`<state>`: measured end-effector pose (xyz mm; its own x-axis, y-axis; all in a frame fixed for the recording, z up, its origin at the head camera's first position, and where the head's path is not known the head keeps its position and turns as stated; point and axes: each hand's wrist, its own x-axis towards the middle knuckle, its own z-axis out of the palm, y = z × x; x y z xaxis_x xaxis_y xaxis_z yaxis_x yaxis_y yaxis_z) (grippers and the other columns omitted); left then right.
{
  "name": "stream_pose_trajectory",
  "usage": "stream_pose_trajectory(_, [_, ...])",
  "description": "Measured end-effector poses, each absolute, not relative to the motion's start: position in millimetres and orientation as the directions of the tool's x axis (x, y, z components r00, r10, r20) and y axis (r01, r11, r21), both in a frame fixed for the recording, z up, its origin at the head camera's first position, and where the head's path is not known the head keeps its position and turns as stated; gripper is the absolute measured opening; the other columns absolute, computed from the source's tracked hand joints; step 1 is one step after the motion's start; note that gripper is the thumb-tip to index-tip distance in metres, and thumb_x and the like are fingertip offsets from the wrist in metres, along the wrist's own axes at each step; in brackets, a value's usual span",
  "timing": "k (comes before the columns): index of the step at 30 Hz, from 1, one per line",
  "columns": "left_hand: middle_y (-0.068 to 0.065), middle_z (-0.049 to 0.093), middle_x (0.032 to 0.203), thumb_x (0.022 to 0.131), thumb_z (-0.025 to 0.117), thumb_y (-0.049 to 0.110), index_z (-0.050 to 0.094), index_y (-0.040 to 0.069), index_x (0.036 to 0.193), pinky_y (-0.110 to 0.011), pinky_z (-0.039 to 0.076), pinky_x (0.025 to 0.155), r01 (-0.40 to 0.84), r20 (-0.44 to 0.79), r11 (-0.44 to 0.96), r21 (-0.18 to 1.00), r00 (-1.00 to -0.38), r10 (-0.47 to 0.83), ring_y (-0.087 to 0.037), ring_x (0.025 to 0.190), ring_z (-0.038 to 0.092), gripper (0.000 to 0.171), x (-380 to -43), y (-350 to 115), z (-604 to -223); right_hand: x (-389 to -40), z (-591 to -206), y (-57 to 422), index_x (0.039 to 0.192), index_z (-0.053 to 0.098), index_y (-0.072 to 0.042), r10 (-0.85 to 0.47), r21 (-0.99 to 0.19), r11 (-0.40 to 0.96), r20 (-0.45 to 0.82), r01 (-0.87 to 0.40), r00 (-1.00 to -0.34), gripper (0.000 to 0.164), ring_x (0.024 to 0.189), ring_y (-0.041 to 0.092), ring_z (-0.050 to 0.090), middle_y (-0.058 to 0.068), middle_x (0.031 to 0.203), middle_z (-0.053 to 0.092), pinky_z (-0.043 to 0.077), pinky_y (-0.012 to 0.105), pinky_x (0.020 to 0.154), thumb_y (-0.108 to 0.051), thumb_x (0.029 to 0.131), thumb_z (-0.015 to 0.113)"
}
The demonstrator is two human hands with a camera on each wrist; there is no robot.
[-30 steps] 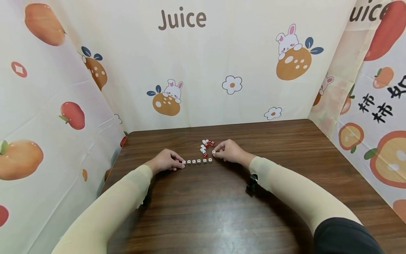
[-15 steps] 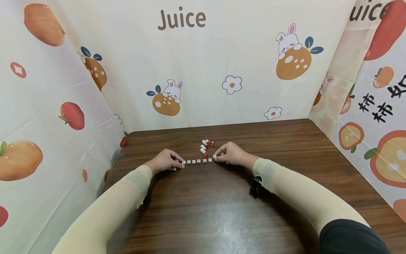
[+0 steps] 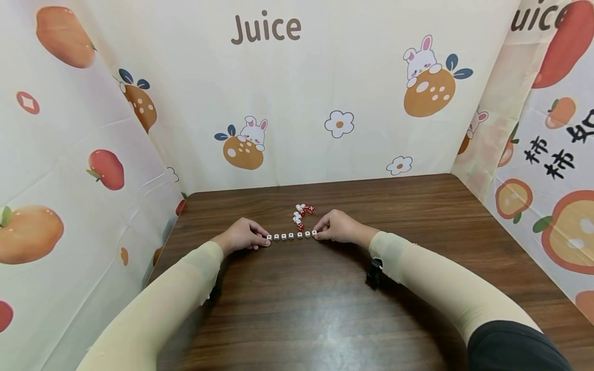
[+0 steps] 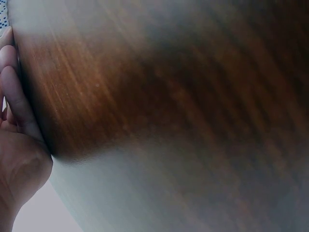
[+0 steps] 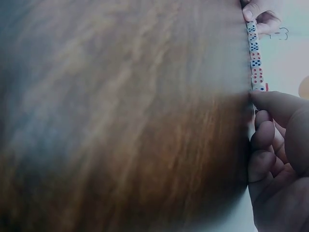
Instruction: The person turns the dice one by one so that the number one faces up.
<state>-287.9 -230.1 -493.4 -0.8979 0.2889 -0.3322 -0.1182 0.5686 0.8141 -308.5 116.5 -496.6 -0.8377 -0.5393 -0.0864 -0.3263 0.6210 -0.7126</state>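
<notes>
Head view shows us the right hand point(image 3: 340, 226) pinching the right-end die point(image 3: 314, 233) between its thumb and fingertips, while the left hand point(image 3: 242, 236) pinches the left-end die point(image 3: 269, 237) at the opposite side. Between them we count five more, so the row of white dice point(image 3: 291, 236) is seven long, running straight from hand to hand across the brown wooden table point(image 3: 297, 309). From the right wrist, we can see blue pips on some side faces and red on others. Just behind the row's right half lies a loose curve of red and white dice point(image 3: 297, 217). Farther out, pale sleeves point(image 3: 431, 273) cover both forearms, and a black device point(image 3: 373, 273) sits under the right wrist. Beyond the table we read "Juice" in brown letters on the back curtain point(image 3: 301, 93), above printed rabbits, fruit and flowers; the right curtain point(image 3: 533, 134) carries a cut-off "uice" and black Chinese characters, among them 柿柿.
</notes>
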Motion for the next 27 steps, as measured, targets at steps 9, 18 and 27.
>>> stream_pose_trajectory(9, [0.0,0.077,0.086,0.085,0.091,0.02,0.083,0.007,0.108,-0.026,0.057,0.062,-0.109,-0.324,0.577,0.81,-0.902,0.284,-0.008,0.064,0.065,0.027,-288.2,-229.3,-494.6,-308.1,-494.5,114.4,0.098,0.086,-0.019,-0.552,-0.688,0.633,-0.078,-0.356,-0.83,0.008,0.052,0.006,0.057,-0.004,0.064,0.07,0.048,0.023,0.051,-0.019,0.089,0.085])
stream_pose_trajectory(18, [0.0,0.077,0.087,0.085,0.091,0.02,0.082,0.006,0.109,-0.026,0.057,0.061,-0.11,-0.322,0.57,0.814,-0.902,0.287,-0.008,0.064,0.064,0.029,-286.9,-229.1,-493.9,-309.4,-495.8,115.1,0.101,0.086,-0.018,-0.569,-0.675,0.629,-0.064,-0.384,-0.82,0.011,0.051,0.004,0.054,-0.006,0.061,0.067,0.043,0.02,0.051,-0.019,0.09,0.085])
stream_pose_trajectory(27, [0.0,0.077,0.086,0.086,0.091,0.018,0.082,0.006,0.109,-0.026,0.058,0.062,-0.117,-0.325,0.564,0.818,-0.902,0.285,-0.009,0.063,0.065,0.028,-287.2,-229.3,-493.2,-311.1,-496.4,115.8,0.102,0.086,-0.017,-0.571,-0.684,0.623,-0.068,-0.378,-0.818,0.012,0.051,0.005,0.056,-0.006,0.062,0.068,0.045,0.021,0.051,-0.018,0.09,0.084])
